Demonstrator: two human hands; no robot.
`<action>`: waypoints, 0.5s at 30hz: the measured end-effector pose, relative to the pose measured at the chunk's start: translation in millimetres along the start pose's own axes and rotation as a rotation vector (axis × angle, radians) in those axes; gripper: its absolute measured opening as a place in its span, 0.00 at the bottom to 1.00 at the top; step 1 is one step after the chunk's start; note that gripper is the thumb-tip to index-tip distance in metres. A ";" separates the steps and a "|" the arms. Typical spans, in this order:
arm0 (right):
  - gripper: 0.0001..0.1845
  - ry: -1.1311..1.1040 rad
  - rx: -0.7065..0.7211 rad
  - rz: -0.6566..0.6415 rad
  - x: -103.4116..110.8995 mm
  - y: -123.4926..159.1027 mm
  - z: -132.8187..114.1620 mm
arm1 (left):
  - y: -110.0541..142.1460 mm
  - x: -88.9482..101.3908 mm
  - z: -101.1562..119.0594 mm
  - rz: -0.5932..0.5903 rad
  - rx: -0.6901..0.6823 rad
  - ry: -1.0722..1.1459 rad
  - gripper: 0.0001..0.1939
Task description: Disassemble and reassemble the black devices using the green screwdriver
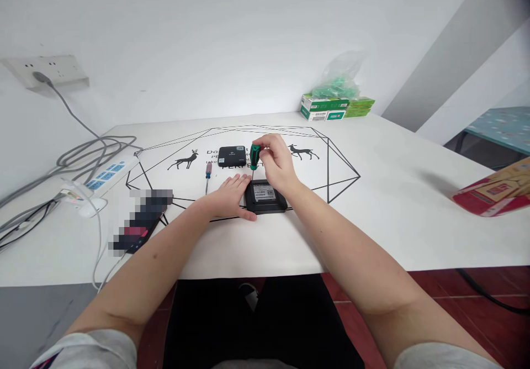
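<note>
My right hand [278, 162] grips a green and black screwdriver [254, 156] by its handle, which stands upright with its shaft pointing down. The shaft meets the far left corner of a flat black square box [267, 199] that bears a white printed label. My left hand [232, 196] lies flat with fingers stretched, touching the left side of this box. Farther back rests a second black piece [232, 156], a thin rounded square with small stickers. To the left of it lies another screwdriver [208, 171] with a red and blue handle.
A phone-like dark object [144, 222], partly pixelated, lies at left beside a white power strip [111, 173] and coiled grey cables [89, 156]. Green and white boxes [325, 107] topped by a plastic bag [337, 84] stand against the wall. A red and tan package [494, 192] sits at right.
</note>
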State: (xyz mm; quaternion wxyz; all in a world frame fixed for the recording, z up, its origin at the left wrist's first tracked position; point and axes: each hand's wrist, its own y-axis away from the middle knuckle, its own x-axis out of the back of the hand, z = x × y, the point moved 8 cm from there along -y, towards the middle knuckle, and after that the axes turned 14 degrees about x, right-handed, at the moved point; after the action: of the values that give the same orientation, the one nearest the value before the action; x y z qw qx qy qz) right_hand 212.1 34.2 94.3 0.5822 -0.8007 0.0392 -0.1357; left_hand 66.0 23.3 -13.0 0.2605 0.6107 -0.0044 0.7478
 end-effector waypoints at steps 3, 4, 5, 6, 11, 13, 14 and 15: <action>0.08 -0.034 -0.090 -0.020 -3.9 1.8 5.1 | -1.3 -0.4 -0.8 0.007 -0.012 -0.001 0.75; 0.11 -0.040 -0.113 -0.026 -5.2 2.6 6.9 | -1.8 -0.9 -1.2 0.009 -0.015 -0.003 0.75; 0.15 -0.043 -0.128 -0.033 -6.6 3.4 8.6 | -2.3 -1.3 -1.6 0.011 -0.019 -0.005 0.75; 0.17 -0.044 -0.138 -0.038 -7.6 4.2 10.1 | -2.6 -1.6 -1.9 0.014 -0.023 -0.005 0.75; 0.18 -0.046 -0.143 -0.037 -9.2 6.8 12.7 | -2.3 -2.9 -1.6 0.003 -0.019 -0.008 0.74; 0.16 -0.043 -0.129 -0.036 -8.5 6.9 10.8 | -1.6 -2.9 -0.6 -0.006 -0.018 -0.015 0.75; 0.16 -0.039 -0.120 -0.039 -8.1 6.7 9.5 | -1.2 -2.4 0.0 -0.006 -0.020 -0.015 0.75; 0.16 -0.035 -0.112 -0.046 -7.9 6.5 8.2 | -0.8 -1.9 0.6 -0.004 -0.023 -0.014 0.75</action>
State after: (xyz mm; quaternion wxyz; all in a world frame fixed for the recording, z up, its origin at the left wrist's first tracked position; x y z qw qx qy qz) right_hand 207.4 41.4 84.4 0.5339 -0.8349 0.0178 -0.1325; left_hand 67.1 23.1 -14.9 0.2689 0.6130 -0.0136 0.7428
